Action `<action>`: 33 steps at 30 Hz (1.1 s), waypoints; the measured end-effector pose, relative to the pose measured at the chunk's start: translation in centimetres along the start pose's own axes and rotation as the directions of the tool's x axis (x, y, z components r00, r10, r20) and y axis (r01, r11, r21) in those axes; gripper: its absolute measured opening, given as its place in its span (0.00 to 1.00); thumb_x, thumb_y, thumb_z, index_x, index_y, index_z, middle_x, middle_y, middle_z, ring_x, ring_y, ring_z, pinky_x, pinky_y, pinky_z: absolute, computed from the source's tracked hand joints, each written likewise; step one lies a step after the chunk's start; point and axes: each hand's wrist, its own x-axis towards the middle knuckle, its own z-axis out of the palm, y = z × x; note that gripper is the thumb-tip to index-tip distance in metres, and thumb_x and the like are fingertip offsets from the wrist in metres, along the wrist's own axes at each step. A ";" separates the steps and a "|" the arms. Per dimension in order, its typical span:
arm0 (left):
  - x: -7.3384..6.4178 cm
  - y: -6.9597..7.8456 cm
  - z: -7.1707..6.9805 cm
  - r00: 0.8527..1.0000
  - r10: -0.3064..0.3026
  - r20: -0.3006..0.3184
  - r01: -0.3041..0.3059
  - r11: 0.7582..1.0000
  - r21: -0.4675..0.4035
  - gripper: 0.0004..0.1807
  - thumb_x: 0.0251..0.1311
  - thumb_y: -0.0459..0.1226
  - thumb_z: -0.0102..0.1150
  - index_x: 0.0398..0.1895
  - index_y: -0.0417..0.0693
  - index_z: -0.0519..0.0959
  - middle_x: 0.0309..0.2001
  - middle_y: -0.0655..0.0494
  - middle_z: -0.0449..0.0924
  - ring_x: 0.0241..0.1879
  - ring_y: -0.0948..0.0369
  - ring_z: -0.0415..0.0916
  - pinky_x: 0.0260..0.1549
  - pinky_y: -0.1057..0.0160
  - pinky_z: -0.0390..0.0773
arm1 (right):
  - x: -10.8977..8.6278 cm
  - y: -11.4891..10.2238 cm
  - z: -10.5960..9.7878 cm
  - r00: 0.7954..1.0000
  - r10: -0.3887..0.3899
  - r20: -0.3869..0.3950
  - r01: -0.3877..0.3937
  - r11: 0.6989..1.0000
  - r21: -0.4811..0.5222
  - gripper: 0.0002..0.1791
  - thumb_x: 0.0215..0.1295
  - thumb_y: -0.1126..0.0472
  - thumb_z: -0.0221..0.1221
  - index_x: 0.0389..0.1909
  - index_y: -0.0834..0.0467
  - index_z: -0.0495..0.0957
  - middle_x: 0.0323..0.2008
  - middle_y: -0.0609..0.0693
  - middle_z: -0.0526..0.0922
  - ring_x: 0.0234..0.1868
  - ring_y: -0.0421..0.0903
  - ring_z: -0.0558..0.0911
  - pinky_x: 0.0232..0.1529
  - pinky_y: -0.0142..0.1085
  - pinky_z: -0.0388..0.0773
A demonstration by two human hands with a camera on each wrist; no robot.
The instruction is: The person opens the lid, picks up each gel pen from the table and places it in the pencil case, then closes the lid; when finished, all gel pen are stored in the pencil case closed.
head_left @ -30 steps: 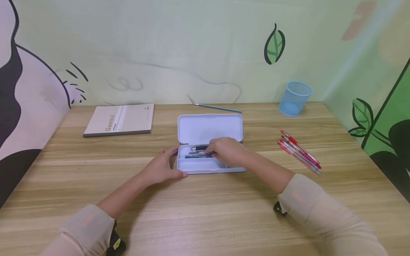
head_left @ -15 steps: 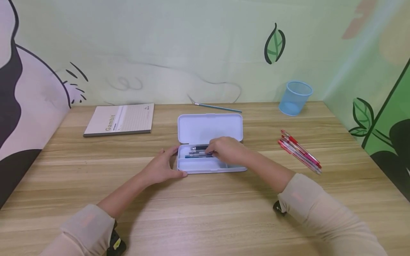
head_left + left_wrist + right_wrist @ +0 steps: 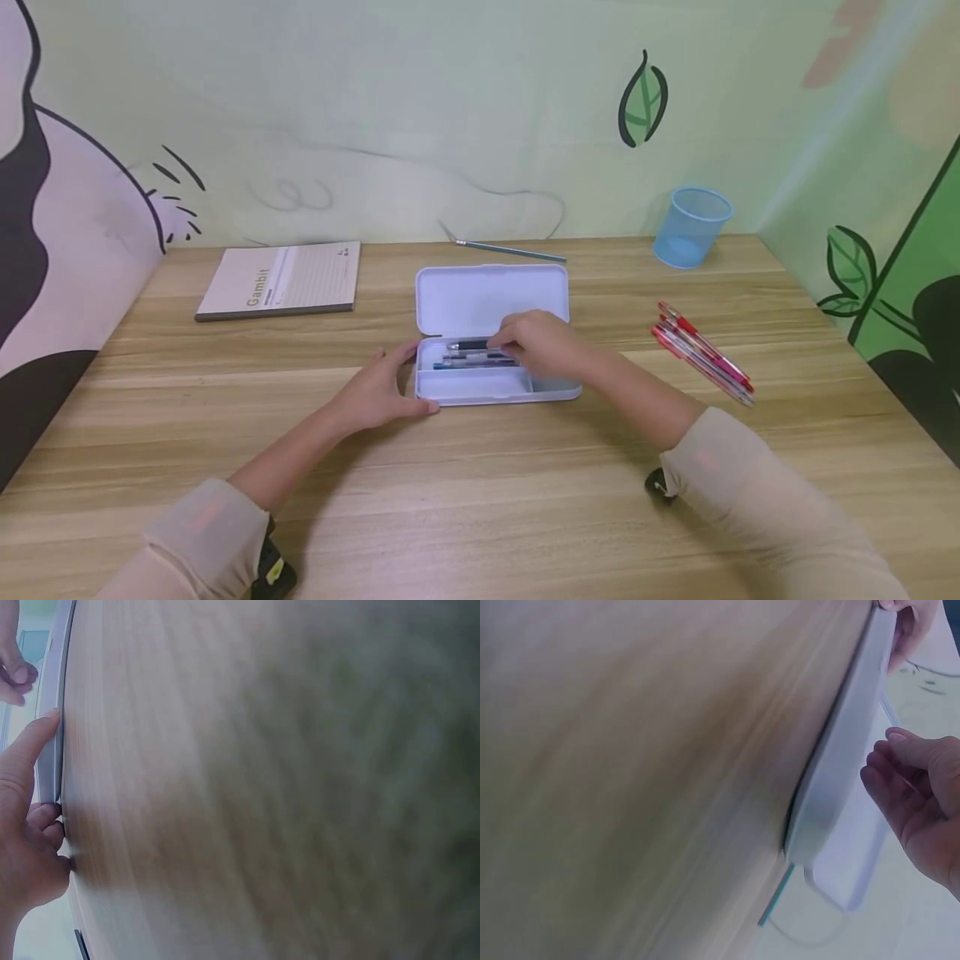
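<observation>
A pale lilac pencil case lies on the table with its lid tipped back. Several pens, one with a black grip, fill its rear compartment. At the case's left end, my left hand holds it, thumb on the front corner and fingers towards the back. My right hand hovers over the right part of the rear compartment, hiding the pens' right ends. In the right wrist view, the fingers of the right hand are loosely bent, with nothing visible between them.
Red and pink pens lie in a bundle to the right. Behind them stands a blue mesh cup. A teal pencil lies by the wall, and a notebook sits at the back left.
My right hand has come off the pens, up and slightly to the right, showing more of their length. My left hand stays at the case's left end.
</observation>
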 end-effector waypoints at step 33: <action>0.0 0.0 0.0 1.000 -0.001 0.002 0.001 1.000 0.000 0.51 0.41 0.48 0.73 0.67 0.38 0.58 0.63 0.41 0.65 0.63 0.49 0.59 0.66 0.47 0.41 | -15.4 8.3 -6.5 0.864 0.431 -0.260 -0.408 0.902 0.142 0.16 0.59 0.71 0.58 0.49 0.67 0.78 0.44 0.65 0.79 0.41 0.58 0.79 0.38 0.52 0.76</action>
